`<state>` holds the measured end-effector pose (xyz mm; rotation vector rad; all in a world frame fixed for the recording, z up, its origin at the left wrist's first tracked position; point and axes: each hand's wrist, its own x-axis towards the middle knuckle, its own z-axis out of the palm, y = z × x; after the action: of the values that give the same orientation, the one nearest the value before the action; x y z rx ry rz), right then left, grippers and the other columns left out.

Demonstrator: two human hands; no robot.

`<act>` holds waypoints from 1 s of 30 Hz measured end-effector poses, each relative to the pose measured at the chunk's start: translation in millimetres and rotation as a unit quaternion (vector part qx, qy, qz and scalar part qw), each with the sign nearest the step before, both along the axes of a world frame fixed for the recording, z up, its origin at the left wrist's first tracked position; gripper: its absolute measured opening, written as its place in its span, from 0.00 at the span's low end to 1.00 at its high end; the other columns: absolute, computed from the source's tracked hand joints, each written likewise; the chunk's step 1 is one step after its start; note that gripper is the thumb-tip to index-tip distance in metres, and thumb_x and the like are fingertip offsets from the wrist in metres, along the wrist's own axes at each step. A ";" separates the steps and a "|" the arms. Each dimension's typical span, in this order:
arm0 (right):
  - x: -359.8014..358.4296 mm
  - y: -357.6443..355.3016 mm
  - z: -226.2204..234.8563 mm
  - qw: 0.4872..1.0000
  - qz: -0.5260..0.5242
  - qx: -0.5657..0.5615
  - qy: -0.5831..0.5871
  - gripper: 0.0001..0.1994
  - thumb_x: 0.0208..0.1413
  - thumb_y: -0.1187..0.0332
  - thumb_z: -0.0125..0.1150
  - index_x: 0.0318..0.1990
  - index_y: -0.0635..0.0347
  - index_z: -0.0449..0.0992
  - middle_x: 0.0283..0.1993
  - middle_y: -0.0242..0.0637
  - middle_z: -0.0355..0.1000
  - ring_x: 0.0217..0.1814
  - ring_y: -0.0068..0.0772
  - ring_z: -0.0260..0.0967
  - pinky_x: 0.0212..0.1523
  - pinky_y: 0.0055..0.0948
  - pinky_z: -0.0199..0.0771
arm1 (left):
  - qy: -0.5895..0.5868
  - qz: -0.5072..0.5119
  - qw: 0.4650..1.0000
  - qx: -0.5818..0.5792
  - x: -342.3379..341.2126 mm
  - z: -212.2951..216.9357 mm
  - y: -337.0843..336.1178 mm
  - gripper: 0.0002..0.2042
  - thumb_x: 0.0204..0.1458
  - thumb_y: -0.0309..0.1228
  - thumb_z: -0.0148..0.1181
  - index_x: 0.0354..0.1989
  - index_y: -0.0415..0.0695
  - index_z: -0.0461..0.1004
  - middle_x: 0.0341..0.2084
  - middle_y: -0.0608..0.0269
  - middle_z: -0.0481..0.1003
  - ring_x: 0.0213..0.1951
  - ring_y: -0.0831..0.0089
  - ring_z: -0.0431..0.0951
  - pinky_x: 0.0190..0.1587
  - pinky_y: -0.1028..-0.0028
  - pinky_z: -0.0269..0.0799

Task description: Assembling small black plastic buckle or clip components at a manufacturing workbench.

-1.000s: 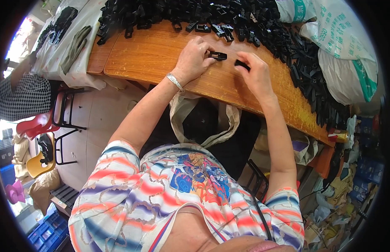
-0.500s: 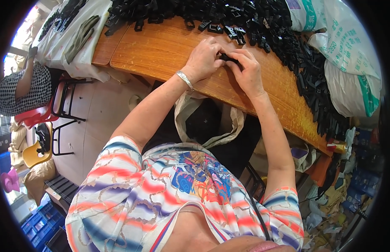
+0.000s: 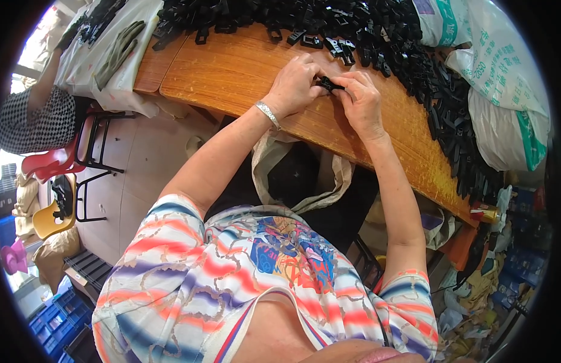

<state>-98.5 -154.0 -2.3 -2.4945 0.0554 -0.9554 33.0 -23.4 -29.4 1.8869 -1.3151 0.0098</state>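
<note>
Over the wooden table (image 3: pixel 232 72), my left hand (image 3: pixel 294 85) and my right hand (image 3: pixel 360 101) meet, both pinching one small black plastic part (image 3: pixel 326 83) between the fingertips. A silver bracelet (image 3: pixel 268 114) circles my left wrist. Behind the hands a large heap of black plastic parts (image 3: pixel 377 30) runs along the table's far side and down its right edge.
White sacks (image 3: pixel 504 91) lie at the right. An open cloth bag (image 3: pixel 304 175) hangs below the table's near edge. Another person in a checked top (image 3: pixel 35 118) sits at the far left beside a red stool (image 3: pixel 48 166). Blue crates (image 3: pixel 57 314) stand on the floor.
My two hands have come together: a second ago they held separate black pieces apart, now both grip one joined part. The view has shifted slightly.
</note>
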 end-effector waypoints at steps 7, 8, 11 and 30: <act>-5.5 -4.5 -3.2 0.999 0.005 -0.019 0.030 0.13 0.43 0.82 0.64 0.39 0.60 0.82 0.38 0.40 0.74 0.42 0.43 0.72 0.43 0.34 0.74 | 0.033 -0.015 0.999 0.031 -0.8 5.9 -0.9 0.11 0.44 0.31 0.69 0.36 0.41 0.80 0.39 0.56 0.74 0.47 0.57 0.73 0.51 0.63 0.71; -7.2 -4.3 -6.6 0.999 -0.002 -0.027 0.018 0.14 0.44 0.81 0.63 0.40 0.60 0.82 0.39 0.40 0.74 0.42 0.43 0.72 0.43 0.34 0.74 | 0.033 -0.016 0.999 0.031 -1.4 4.9 -0.5 0.11 0.44 0.31 0.69 0.36 0.41 0.80 0.39 0.56 0.74 0.47 0.57 0.73 0.51 0.63 0.71; -10.0 5.7 -10.0 0.996 -0.007 -0.093 0.012 0.15 0.47 0.79 0.60 0.44 0.59 0.81 0.42 0.40 0.74 0.46 0.43 0.72 0.46 0.35 0.74 | -0.004 -0.004 1.000 0.005 2.1 1.1 1.2 0.11 0.45 0.31 0.68 0.36 0.41 0.80 0.36 0.58 0.73 0.45 0.58 0.73 0.49 0.64 0.70; -32.9 3.0 30.7 0.987 -0.058 0.074 0.130 0.10 0.50 0.73 0.65 0.41 0.59 0.80 0.39 0.41 0.74 0.33 0.40 0.75 0.38 0.35 0.75 | -0.156 0.110 0.969 0.153 64.1 21.1 -33.1 0.12 0.51 0.31 0.63 0.43 0.44 0.75 0.40 0.56 0.75 0.44 0.57 0.77 0.45 0.61 0.76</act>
<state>-131.5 -151.0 28.4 -2.4829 0.3442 -0.6386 97.2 -56.5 -8.3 2.3649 -1.3641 0.2404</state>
